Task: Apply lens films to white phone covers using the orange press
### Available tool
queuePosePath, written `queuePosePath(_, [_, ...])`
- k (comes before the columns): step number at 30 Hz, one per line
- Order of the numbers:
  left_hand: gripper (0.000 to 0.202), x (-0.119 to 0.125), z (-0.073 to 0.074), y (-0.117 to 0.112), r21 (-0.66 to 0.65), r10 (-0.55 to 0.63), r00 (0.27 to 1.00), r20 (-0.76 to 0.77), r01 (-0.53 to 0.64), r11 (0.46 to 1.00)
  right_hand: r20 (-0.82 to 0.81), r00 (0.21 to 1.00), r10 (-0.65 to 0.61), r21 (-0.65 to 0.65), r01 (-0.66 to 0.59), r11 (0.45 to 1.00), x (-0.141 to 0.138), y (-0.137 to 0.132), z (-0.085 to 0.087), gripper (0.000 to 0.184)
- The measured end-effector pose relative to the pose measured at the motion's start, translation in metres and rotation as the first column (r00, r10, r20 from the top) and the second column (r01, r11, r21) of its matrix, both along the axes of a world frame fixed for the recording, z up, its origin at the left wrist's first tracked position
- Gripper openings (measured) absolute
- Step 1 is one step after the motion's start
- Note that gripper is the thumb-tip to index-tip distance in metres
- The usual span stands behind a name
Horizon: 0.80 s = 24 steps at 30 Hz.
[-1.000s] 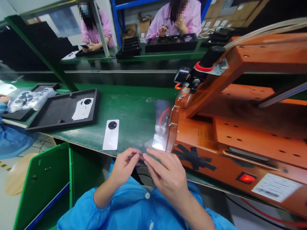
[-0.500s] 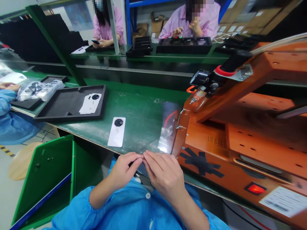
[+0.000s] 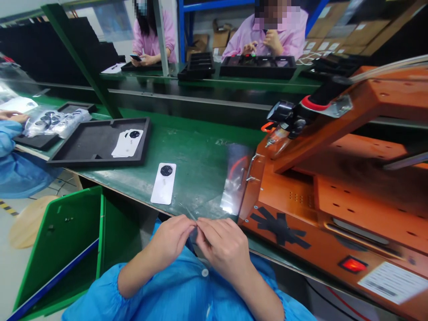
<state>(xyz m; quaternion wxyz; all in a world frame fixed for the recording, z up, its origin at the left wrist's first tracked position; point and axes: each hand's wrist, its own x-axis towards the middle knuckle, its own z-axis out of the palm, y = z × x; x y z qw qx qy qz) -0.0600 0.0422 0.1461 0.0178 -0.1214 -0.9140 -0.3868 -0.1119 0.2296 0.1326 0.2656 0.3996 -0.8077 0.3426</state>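
Note:
My left hand [image 3: 171, 238] and my right hand [image 3: 223, 245] meet at the bench's front edge, fingertips pinched close together. A thin, clear sliver shows just above the fingertips, but I cannot make out what it is. On the green bench, ahead and to the left of my hands, lies a white phone back cover [image 3: 163, 189] with a round black camera area. To the right of it, a clear plastic sheet [image 3: 231, 191] lies flat beside the orange machine.
An orange press machine [image 3: 287, 196] with a gauge fills the right side. At left, a black tray [image 3: 83, 142] holds several white covers [image 3: 129, 145]. A green bin [image 3: 63, 240] stands below the bench. Nearby are a blue sleeve [image 3: 10, 140] and two people across.
Both hands have shifted slightly down and left, fingertips still together. A thin clear sliver now shows above them. The phone back cover stays in place on the bench.

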Motion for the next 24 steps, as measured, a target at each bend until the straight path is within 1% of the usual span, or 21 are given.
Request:
queuePosePath(5, [0.029,0.003,-0.008,0.0,0.001,0.007,1.0,0.02,-0.007,1.0,0.105,0.994,0.006,-0.063,0.0,0.998,0.003,-0.001,0.0,0.015])
queuePosePath(10, [0.025,0.005,-0.014,-0.002,-0.032,-0.025,1.0,-0.002,0.025,0.999,0.078,0.997,0.012,0.015,-0.013,1.0,0.006,-0.002,0.001,0.016])
queuePosePath(13, [0.022,0.006,-0.013,-0.003,-0.092,-0.063,0.998,-0.029,0.061,0.994,0.058,0.998,0.039,0.035,-0.041,0.999,0.006,-0.001,-0.001,0.015])
queuePosePath(15, [0.019,0.007,-0.011,-0.003,-0.109,-0.075,0.997,-0.032,0.071,0.991,0.065,0.996,0.063,0.043,-0.065,0.997,0.006,0.0,-0.002,0.015])
queuePosePath(20, [0.015,0.009,-0.006,0.001,-0.114,-0.074,0.995,-0.069,0.066,0.991,0.027,0.999,0.036,0.01,-0.036,0.999,0.007,0.0,-0.002,0.013])
queuePosePath(24, [0.017,0.01,-0.004,0.005,-0.068,-0.04,0.996,-0.084,0.034,0.997,0.07,0.997,0.017,-0.031,-0.015,0.999,0.009,-0.001,-0.002,0.013])
